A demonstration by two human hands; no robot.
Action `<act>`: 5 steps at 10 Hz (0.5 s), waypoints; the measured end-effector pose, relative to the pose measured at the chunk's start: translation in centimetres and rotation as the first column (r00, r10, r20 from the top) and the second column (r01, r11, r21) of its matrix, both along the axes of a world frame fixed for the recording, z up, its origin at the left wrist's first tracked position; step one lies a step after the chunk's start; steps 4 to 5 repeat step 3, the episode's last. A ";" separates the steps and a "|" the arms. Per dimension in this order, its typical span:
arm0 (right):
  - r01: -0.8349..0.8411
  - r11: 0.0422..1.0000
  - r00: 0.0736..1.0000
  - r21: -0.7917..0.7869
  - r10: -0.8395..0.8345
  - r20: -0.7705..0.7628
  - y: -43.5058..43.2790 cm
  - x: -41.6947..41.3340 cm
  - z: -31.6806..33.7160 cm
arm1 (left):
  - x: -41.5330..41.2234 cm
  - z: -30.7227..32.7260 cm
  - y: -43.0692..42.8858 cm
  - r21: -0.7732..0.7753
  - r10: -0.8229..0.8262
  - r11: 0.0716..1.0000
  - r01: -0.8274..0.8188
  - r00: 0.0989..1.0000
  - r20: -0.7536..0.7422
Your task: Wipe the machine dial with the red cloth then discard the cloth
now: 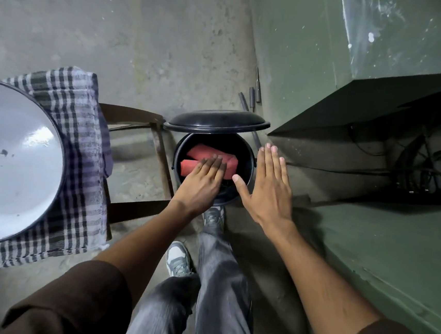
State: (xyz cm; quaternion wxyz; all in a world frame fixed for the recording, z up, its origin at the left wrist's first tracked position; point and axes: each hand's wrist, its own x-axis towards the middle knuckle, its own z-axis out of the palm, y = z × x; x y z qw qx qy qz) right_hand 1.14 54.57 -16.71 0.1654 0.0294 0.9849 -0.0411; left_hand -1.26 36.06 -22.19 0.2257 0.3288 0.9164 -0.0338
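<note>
Down inside the black bin point(247, 166), the red cloth point(202, 153) is being seen folded, under the raised lid point(215, 120). Both hands are being held flat and empty: left hand point(203, 184) over the bin's mouth, right hand point(267, 187) beside its rim. No writing can be read.

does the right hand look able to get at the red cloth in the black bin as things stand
Probably yes: the round black bin has its lid tipped up, and the open right hand hovers beside its rim. The left hand covers part of the folded red cloth.
</note>
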 end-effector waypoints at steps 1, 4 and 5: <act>-0.003 1.000 1.000 -0.021 0.002 -0.021 -0.2 -0.4 0.7 | -0.3 1.3 -0.4 0.072 0.048 0.996 -0.049 0.999 0.007; -0.020 1.000 0.996 -0.001 0.020 -0.083 -0.5 -1.0 4.1 | -0.9 6.0 -1.6 0.313 0.121 0.945 -0.090 0.989 -0.082; -0.020 1.000 0.996 -0.001 0.020 -0.083 -0.5 -1.0 4.1 | -0.9 6.0 -1.6 0.313 0.121 0.945 -0.090 0.989 -0.082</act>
